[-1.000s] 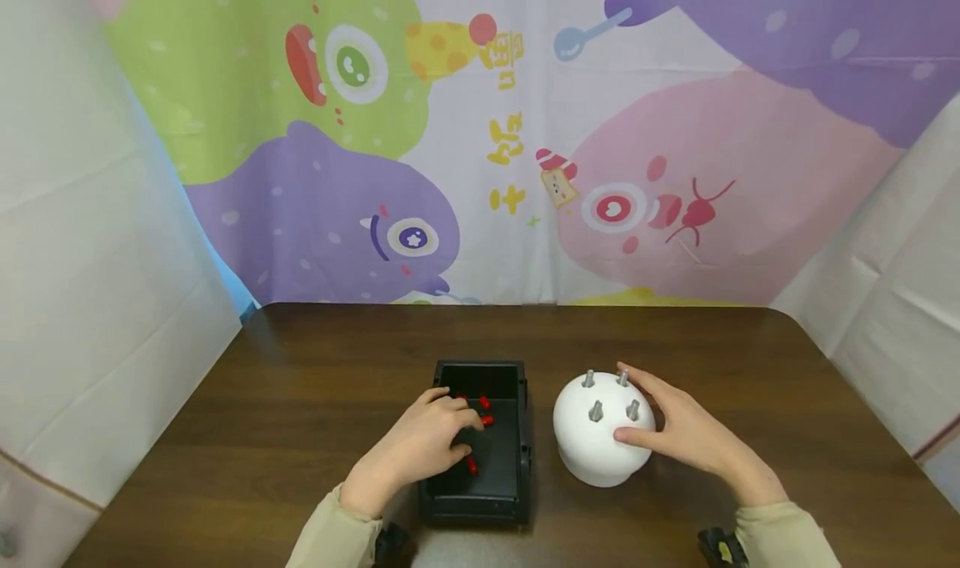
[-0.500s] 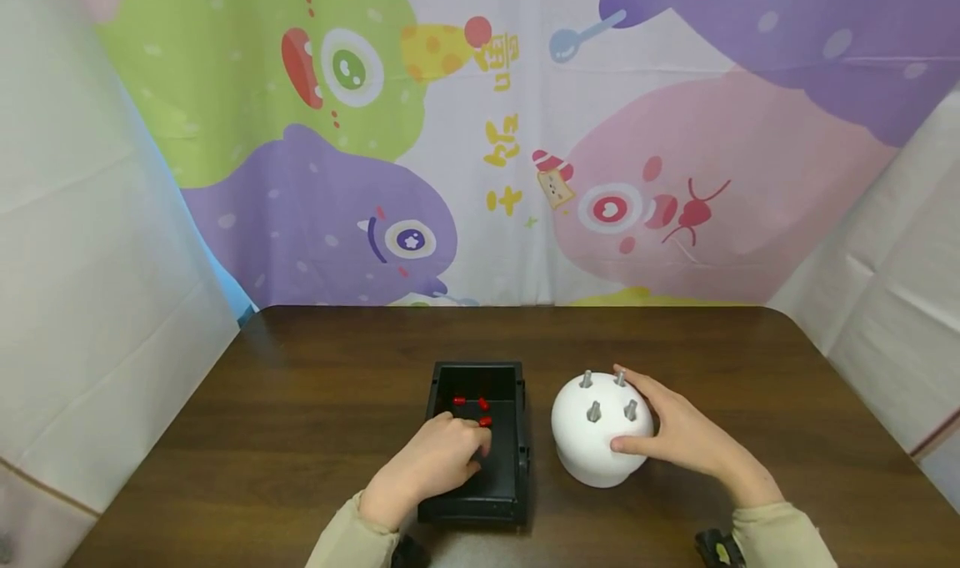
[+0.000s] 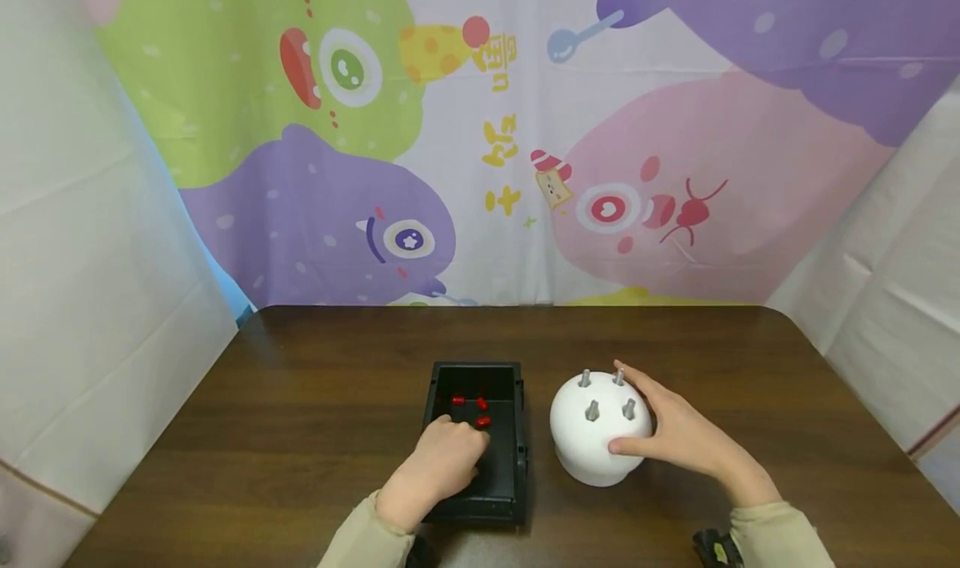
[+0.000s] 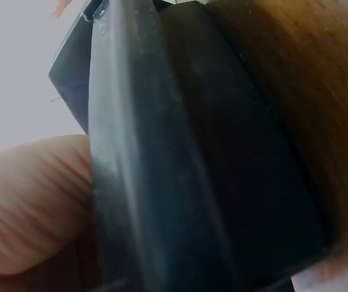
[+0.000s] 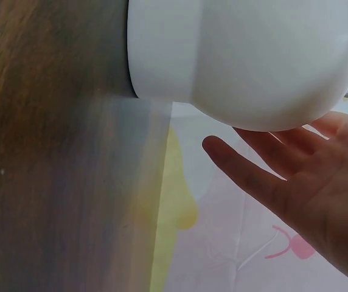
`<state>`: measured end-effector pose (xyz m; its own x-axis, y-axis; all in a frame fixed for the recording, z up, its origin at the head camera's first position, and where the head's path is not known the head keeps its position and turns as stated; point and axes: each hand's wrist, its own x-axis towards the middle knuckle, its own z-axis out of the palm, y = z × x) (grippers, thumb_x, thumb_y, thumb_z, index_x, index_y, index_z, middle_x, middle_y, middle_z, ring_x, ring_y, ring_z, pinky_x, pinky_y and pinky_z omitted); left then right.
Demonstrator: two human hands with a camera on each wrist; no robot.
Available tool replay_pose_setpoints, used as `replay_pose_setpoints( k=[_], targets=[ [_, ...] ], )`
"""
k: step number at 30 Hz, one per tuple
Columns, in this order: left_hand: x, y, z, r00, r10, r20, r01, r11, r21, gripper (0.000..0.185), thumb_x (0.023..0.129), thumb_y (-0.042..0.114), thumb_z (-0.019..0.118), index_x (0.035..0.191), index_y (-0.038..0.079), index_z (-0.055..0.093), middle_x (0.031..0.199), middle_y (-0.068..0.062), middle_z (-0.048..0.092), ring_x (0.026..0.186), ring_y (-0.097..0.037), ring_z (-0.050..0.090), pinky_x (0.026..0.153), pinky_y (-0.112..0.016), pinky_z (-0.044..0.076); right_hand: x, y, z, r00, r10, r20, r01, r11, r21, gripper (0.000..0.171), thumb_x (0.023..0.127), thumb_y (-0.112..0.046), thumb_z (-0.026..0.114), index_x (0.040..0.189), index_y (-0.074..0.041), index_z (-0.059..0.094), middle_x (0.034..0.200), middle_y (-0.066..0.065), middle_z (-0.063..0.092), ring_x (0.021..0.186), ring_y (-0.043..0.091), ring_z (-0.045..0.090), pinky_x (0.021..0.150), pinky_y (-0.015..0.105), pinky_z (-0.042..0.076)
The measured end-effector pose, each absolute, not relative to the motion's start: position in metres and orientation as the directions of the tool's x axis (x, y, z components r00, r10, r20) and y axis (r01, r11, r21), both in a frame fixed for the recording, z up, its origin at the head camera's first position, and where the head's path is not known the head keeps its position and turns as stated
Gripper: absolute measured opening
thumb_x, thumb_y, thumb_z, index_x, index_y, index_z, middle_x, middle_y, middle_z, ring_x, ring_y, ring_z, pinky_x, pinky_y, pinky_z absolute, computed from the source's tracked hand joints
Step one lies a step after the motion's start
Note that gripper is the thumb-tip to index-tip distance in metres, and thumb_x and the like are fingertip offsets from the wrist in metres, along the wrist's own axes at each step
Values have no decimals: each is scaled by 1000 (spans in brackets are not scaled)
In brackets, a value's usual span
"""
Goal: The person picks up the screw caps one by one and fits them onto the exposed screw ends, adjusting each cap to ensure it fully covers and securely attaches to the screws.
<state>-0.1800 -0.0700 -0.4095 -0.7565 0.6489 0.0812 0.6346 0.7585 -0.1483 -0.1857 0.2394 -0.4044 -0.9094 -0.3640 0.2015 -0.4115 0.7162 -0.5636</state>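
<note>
My left hand (image 3: 444,459) is down inside a black open-topped box (image 3: 521,476), fingers bent and their tips hidden. Whether it pinches anything cannot be seen. Three small red pieces, one of them a red cylinder (image 3: 483,421), lie on the box floor beyond the hand. In the left wrist view, the box wall (image 4: 149,152) covers most of the hand's work. To the right, a white rounded body (image 3: 592,443) stands on the table with several metal studs (image 3: 592,410) poking up from its top. My right hand (image 3: 686,434) holds its right side between thumb and fingers.
The dark wooden table (image 3: 337,368) reaches back to a cartoon-printed curtain (image 3: 517,259). White cloth walls (image 3: 112,259) hang at both sides. The box and the white body stand side by side with a narrow gap between.
My left hand has moved right and deeper into the box, its fingers curling in. A red piece near the thumb has gone from sight beneath the hand. The right hand keeps its hold.
</note>
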Motion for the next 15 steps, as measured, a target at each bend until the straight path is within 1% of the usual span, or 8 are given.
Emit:
replay_pose_setpoints(
  k=[4, 8, 15],
  targets=[
    [-180, -69, -411, -763, 640, 86, 623, 765, -165, 9, 69, 17, 74, 71, 15, 66, 62, 3, 62, 56, -11, 57, 53, -26, 37, -186, 239, -404, -903, -377, 206, -425, 714, -556, 91, 66, -50, 75, 135, -4, 37, 138, 10, 43, 118, 26, 47, 89, 48, 42],
    [-179, -68, -411, -771, 633, 73, 616, 769, -169, 8, 69, 13, 73, 70, 15, 66, 62, 2, 62, 56, -11, 57, 53, -25, 35, -186, 239, -403, -903, -377, 205, -424, 715, -556, 90, 66, -50, 75, 135, -4, 38, 138, 10, 43, 118, 25, 48, 89, 48, 42],
    [-180, -67, -408, -793, 609, -7, 604, 785, -136, 9, 70, 9, 72, 74, 13, 64, 69, -1, 64, 62, -14, 59, 58, -29, 40, -186, 239, -404, -902, -377, 211, -427, 712, -557, 89, 66, -50, 75, 135, -6, 38, 138, 8, 43, 118, 24, 48, 89, 47, 42]
  ],
)
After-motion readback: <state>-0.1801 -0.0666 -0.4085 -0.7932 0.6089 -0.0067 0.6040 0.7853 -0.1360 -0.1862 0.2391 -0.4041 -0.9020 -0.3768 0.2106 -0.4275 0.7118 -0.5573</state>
